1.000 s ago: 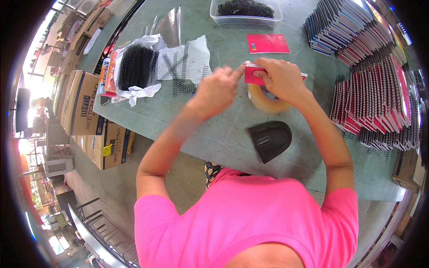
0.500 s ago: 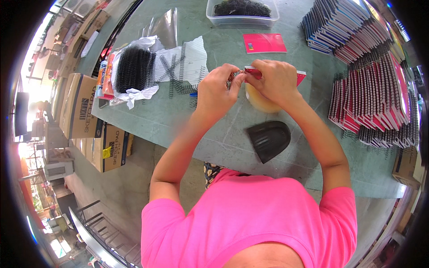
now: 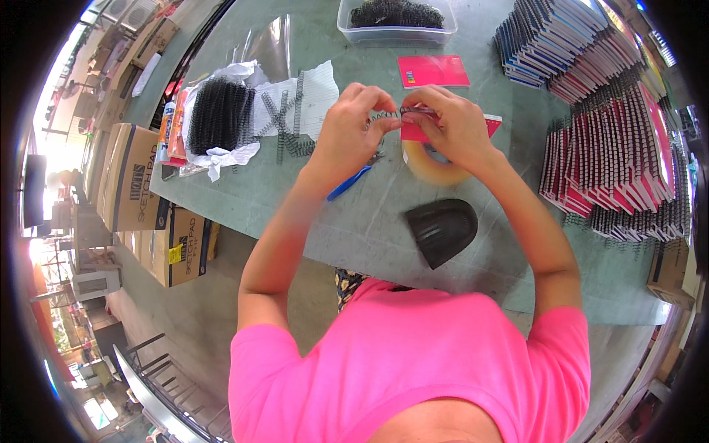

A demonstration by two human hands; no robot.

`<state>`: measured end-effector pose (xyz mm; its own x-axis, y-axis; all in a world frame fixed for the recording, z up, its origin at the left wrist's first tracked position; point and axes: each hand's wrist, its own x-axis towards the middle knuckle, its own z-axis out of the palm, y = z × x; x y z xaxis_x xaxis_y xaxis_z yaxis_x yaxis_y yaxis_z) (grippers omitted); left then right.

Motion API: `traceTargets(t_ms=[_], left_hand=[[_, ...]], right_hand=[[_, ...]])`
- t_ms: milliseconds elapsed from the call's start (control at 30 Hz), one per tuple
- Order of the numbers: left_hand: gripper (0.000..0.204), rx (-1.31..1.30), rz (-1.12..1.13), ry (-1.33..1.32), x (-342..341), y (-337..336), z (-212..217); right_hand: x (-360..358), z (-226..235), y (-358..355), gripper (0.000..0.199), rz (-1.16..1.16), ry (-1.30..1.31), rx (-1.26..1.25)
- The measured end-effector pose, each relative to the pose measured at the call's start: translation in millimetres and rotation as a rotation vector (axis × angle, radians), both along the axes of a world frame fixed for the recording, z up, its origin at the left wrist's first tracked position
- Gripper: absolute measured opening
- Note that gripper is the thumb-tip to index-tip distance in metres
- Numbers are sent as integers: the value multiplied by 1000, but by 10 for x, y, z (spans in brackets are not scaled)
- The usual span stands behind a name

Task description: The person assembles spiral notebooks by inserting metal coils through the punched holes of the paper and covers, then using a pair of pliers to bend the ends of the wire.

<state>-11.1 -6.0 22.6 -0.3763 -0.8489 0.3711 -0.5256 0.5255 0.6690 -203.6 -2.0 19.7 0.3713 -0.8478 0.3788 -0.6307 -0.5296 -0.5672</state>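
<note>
My right hand (image 3: 452, 127) grips a small red notebook (image 3: 490, 124) held above the table. My left hand (image 3: 353, 125) pinches a black spiral binding coil (image 3: 384, 116) that runs along the notebook's upper edge between the two hands. Under my right hand a roll of clear tape (image 3: 434, 167) lies flat. A blue pen (image 3: 348, 182) rests on the grey-green table (image 3: 369, 221) just below my left wrist.
A bundle of black coils (image 3: 218, 115) on white paper lies at the left, loose coils (image 3: 284, 125) beside it. A clear tub of coils (image 3: 396, 16) and a red notebook (image 3: 433, 71) sit at the back. Stacks of bound notebooks (image 3: 620, 148) fill the right. A black cap-shaped object (image 3: 442, 229) lies near the front edge. Cardboard boxes (image 3: 133, 184) stand on the floor.
My hands have lifted slightly and moved closer together over the tape roll. My left hand now pinches the coil against the red notebook's edge.
</note>
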Motion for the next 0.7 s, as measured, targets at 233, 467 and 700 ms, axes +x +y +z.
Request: traceTargets(t_ms=[233,467,700], left_hand=[[18,-458,62,-30,-184,211,276],[16,-375,-753,652,-85,1278,1314],[20,-290,-805,680,-36,1416,1398]], right_hand=[[17,-56,46,18,-16,58,-29],[21,-14,2,20,-14,101,15],[20,-71,-22,21,51,70,-21]])
